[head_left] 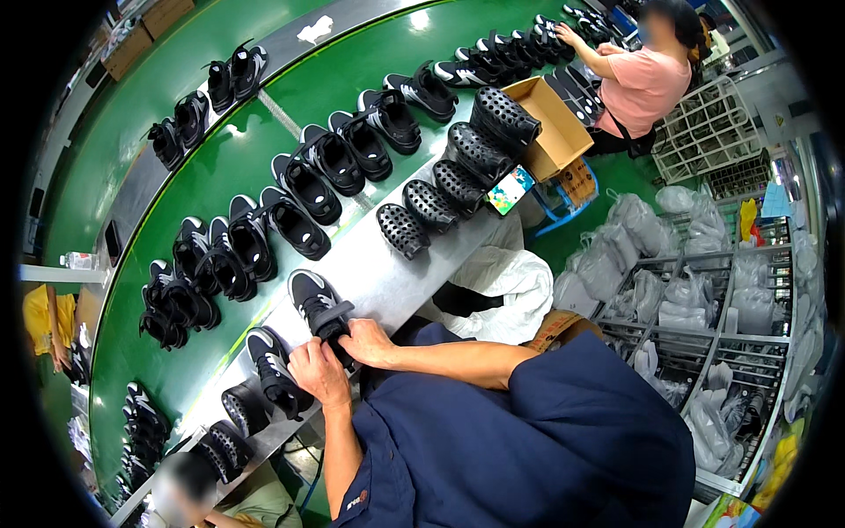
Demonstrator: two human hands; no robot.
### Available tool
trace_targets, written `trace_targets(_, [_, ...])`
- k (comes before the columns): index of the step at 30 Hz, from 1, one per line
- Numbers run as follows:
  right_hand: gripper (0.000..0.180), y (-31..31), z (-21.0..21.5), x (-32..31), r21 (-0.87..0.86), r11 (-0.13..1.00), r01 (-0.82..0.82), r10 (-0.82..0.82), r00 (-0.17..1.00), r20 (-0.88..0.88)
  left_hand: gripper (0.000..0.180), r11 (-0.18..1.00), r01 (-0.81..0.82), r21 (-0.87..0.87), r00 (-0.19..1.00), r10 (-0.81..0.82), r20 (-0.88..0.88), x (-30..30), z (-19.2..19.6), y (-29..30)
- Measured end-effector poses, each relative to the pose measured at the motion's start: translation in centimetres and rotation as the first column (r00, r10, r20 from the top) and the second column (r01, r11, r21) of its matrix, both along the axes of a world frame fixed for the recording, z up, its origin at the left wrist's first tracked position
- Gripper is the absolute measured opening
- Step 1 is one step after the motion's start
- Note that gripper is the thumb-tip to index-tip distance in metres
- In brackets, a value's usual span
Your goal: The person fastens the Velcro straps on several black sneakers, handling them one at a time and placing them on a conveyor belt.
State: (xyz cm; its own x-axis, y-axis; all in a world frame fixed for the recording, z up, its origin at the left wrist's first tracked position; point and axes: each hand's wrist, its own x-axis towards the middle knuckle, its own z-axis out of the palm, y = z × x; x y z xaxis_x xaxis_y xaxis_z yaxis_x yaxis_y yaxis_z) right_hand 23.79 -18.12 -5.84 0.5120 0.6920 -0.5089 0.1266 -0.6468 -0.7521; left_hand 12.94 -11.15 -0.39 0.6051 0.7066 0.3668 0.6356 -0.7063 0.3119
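A black sneaker (310, 295) with grey and white trim lies on the metal bench right before me, its toe pointing away. My left hand (319, 373) is closed at the heel end of it, fingertips bent against the dark collar. On the other side of the collar, my right hand (368, 344) grips the same shoe with curled fingers. What exactly the fingertips pinch is partly hidden. A second black sneaker (274, 370) rests just left of my left hand. To the right on the bench stand several black perforated shoe-shaped pieces (403, 231).
Rows of black sneakers (332, 158) line the green surface (290, 106) beyond the bench (352, 273). An open cardboard box (553, 121) sits at the bench's right end. One person in pink (650, 84) handles shoes far right. A rack (709, 352) holds plastic-wrapped bundles.
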Motion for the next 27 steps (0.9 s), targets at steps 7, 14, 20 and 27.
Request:
trace_targets(7, [0.038,0.1,0.5,-0.5,0.025,0.996,-0.08,0.078,0.994,0.074,0.011,0.997,-0.011,-0.081,0.966,-0.011,-0.258,-2.7,-1.1,0.2])
trace_targets(14, [0.037,-0.2,0.1,-1.7,0.105,0.98,-0.167,0.161,0.985,0.069,0.032,0.893,-0.234,-0.384,0.971,0.2,-0.128,0.0,1.5,-1.8])
trace_targets(20, [0.034,0.1,-0.6,-2.6,0.12,0.978,-0.17,0.164,0.985,0.055,0.022,0.858,-0.25,-0.448,0.958,0.286,0.014,-1.4,-2.1,-1.6])
trace_targets(27, [0.035,0.0,-0.9,-2.7,0.16,0.979,-0.13,0.124,0.991,0.045,0.032,0.652,-0.276,-0.706,0.906,0.421,0.034,-1.1,-2.0,-1.1])
